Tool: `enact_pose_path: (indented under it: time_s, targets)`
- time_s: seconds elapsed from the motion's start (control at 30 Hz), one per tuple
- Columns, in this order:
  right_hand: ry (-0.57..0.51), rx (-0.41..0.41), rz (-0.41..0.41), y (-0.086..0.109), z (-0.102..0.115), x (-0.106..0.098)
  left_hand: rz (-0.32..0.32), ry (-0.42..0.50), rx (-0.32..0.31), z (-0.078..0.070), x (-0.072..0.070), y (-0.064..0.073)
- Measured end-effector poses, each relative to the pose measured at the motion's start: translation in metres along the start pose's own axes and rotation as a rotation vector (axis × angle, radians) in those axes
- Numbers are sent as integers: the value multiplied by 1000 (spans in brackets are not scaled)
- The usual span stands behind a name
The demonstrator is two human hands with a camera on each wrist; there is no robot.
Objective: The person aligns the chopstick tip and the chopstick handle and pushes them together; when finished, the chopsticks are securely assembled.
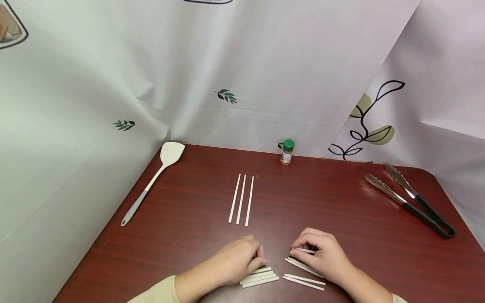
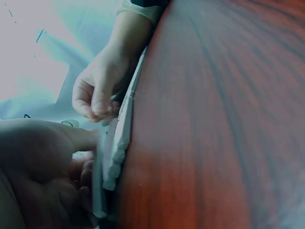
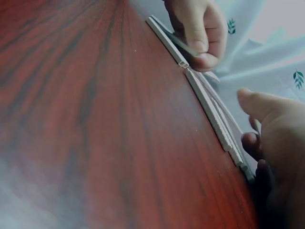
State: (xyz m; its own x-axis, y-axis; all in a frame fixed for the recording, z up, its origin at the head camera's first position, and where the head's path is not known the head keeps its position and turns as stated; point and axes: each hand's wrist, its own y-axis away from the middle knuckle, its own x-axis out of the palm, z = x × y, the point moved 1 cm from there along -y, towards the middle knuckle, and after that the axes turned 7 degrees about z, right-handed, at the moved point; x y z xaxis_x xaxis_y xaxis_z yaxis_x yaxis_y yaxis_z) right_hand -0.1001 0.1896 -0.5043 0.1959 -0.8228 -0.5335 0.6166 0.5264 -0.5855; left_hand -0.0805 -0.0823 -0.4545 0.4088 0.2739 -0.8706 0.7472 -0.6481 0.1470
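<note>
Near the front edge, my left hand (image 1: 240, 259) bends over a group of thin white sticks (image 1: 261, 283) lying side by side. Its thumb and fingers pinch one stick (image 2: 97, 183), seen close up in the left wrist view. My right hand (image 1: 327, 254) is curled over a second group of sticks (image 1: 304, 282), with one stick (image 1: 306, 251) between its thumb and fingers. The palm partly hides that stick. Farther back, three white sticks (image 1: 241, 200) lie roughly parallel, apart from both hands.
A white spatula (image 1: 151, 181) with a grey handle end lies at the left. At the back stands a green-capped spice jar (image 1: 287, 152). Metal tongs (image 1: 413, 202) with black handles lie spread at the right. Patterned cloth (image 1: 265, 84) hangs behind the dark red table (image 1: 170, 235).
</note>
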Motion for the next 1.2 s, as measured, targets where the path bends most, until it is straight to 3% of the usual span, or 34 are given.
enact_pose_path:
  time_s: [0.13,0.27,0.43,0.73,0.93,1.2]
  targets:
    - [20,21,-40,0,-1,-2,-74,89,20,2,2,-4]
    - [32,-9,-51,-1,-1,-2,-182,187,62,7,5,-8]
    - [4,-60,-50,-3,-1,-1,-312,206,139,14,11,-13]
    - [-15,-80,-66,-4,0,-1,-349,134,283,19,19,-16]
    - [-52,-107,-53,-3,-2,0,-428,160,394,21,22,-20]
    - [-70,-114,-3,0,-1,1,-461,149,502,23,22,-23]
